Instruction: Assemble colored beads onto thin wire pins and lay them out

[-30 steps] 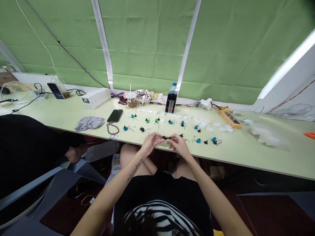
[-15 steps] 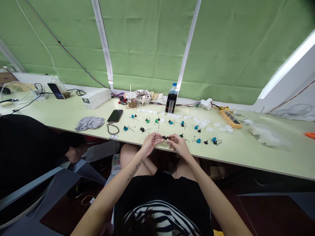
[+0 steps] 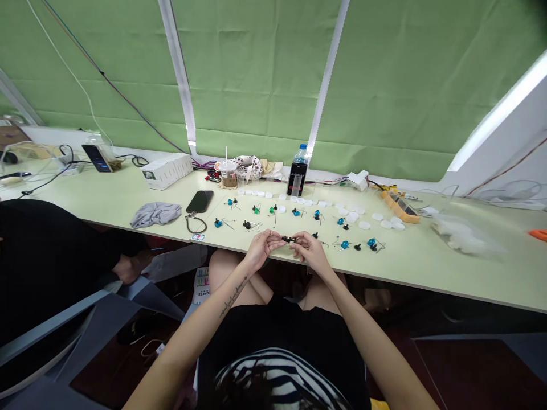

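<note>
Between my two hands, just over the table's front edge, is a small black part [image 3: 288, 240] whose exact kind is too small to make out. My left hand [image 3: 262, 249] pinches its left end, and my right hand [image 3: 308, 249] grips the right end with thumb and fingers. Around them on the tabletop lie small blue-and-black pieces [image 3: 344, 245], green-and-black pieces [image 3: 256, 209], a black piece [image 3: 358, 247] and thin bent metal rods. Behind these runs a row of white round caps [image 3: 301, 200].
A black phone [image 3: 200, 201], grey cloth [image 3: 156, 214] and white boxes [image 3: 167, 171] lie to the left. At the back stand a drink cup [image 3: 228, 174] and a bottle [image 3: 300, 162] behind a phone. A yellow meter [image 3: 400, 206] and plastic bag [image 3: 465, 233] are right. Another person [image 3: 55, 250] sits left.
Both hands stay in nearly the same place. The small black part between the fingers appears slightly turned.
</note>
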`<move>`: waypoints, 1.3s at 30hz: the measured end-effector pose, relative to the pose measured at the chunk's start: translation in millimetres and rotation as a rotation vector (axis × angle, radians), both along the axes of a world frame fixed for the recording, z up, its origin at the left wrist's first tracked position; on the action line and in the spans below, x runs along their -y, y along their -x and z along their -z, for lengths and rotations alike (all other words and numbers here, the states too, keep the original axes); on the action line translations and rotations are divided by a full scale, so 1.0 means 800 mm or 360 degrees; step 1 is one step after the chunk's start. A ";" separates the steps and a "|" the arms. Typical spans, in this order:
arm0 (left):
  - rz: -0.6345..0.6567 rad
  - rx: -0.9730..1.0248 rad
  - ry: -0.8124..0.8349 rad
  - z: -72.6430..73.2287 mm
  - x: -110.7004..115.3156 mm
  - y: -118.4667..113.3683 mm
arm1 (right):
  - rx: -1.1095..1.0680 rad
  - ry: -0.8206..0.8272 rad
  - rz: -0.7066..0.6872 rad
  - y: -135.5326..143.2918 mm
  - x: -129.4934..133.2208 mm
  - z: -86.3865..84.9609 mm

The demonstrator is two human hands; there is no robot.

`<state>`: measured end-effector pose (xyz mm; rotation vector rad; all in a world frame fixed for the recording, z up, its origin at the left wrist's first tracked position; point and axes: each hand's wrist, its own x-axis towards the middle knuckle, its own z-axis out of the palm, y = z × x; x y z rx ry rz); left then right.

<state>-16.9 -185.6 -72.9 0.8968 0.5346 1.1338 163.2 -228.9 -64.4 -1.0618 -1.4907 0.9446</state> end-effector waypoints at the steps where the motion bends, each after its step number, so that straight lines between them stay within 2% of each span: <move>1: 0.0007 0.0006 -0.0006 0.000 0.000 0.000 | 0.0000 0.0001 -0.0002 0.000 0.000 0.001; 26: 0.0017 -0.0001 -0.0026 0.004 -0.003 0.001 | -0.0015 0.0039 0.0022 0.001 0.000 -0.002; 39: 0.0020 0.0012 -0.0032 0.004 -0.002 0.001 | 0.0015 0.0033 0.0041 -0.001 -0.004 0.005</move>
